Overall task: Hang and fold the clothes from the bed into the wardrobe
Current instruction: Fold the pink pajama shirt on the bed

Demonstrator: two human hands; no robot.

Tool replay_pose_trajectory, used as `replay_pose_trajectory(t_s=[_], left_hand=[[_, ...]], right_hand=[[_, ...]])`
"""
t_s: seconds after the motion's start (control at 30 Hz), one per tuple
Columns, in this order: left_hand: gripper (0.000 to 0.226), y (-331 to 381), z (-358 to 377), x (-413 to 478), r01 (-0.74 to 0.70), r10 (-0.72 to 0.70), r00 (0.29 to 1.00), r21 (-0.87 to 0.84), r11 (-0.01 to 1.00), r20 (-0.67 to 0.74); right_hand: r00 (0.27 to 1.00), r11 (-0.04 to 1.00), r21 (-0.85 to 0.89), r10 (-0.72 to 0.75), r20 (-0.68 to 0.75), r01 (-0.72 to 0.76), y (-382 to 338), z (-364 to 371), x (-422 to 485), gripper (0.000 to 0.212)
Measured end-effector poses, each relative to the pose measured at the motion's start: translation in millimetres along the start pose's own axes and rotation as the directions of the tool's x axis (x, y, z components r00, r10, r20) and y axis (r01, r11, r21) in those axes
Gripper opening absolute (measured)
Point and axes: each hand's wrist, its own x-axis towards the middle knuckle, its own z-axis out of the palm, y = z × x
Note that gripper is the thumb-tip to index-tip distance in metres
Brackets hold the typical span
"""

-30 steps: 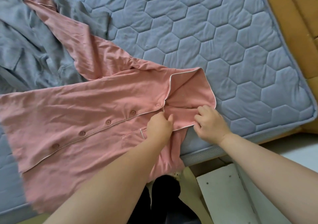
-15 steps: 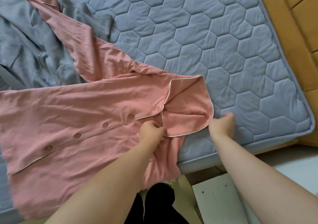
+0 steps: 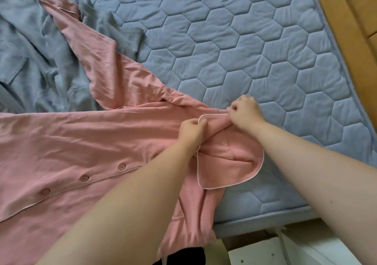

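Pink shirt [image 3: 81, 142] is lying unfolded on the bed [image 3: 244, 40], left hand [image 3: 191, 131] and right hand [image 3: 245, 112] clamping fingers on its collar [image 3: 230, 162]; grey garment [image 3: 30, 61] waiting far left.

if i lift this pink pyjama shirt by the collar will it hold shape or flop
Probably flops: the pink pyjama shirt wrinkles and drapes over the mattress edge. Likely light: the left hand and right hand bunch its collar by pinching.

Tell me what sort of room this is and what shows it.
Most likely a bedroom: a quilted blue-grey mattress sits in a wooden bed frame. A pink pyjama shirt and a grey garment lie spread on it, with the left hand and right hand pinching the shirt's collar.
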Motion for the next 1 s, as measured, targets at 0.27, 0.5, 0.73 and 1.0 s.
replay_pose_trajectory(t_s=[0.27,0.5,0.73,1.0], left_hand=[[0.016,-3.1,-77.4,-3.1,-0.243,0.387,0.922,0.740,0.628,-0.026],[0.045,-6.9,-170.4,9.7,-0.262,0.651,0.724,0.782,0.566,-0.229],[0.131,-13.0,-282.1,70.5,0.027,0.227,0.939,0.714,0.700,-0.258],[0.138,10.9,-312.5,100.5,-0.012,0.005,1.000,0.921,0.389,0.011]], right_hand=[[0.989,0.976,-0.200,-0.107,-0.106,0.084,-16.8,-1.4,-8.8,0.023],[0.976,0.974,0.069,-0.211,-0.058,0.215,-131.7,7.4,20.3,0.036],[0.917,0.887,0.232,-0.387,-0.096,0.398,-255.0,15.6,67.8,0.047],[0.987,0.884,0.451,-0.156,0.039,0.122,-355.6,22.5,124.3,0.071]])
